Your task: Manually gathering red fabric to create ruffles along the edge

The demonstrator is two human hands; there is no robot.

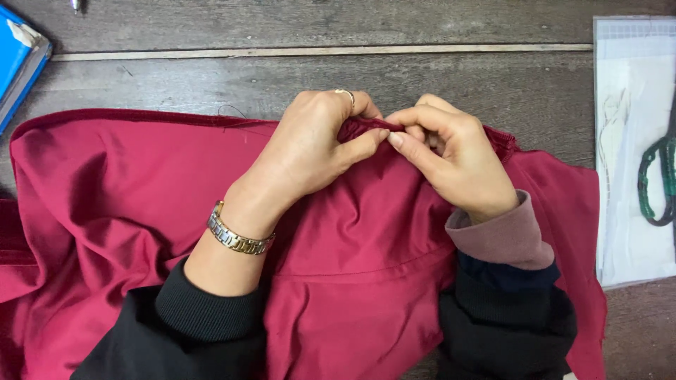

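Our left hand (310, 144) and right hand (451, 158) both pinching red fabric (352, 239) edge between them, on counter (282, 77).

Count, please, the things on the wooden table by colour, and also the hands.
Red: 1, the red fabric
Blue: 1, the blue book at the far left
Clear: 1, the plastic bag at the right
Green: 1, the green cord on the bag
Hands: 2, left hand and right hand, both pinching the fabric's edge
Total: 6
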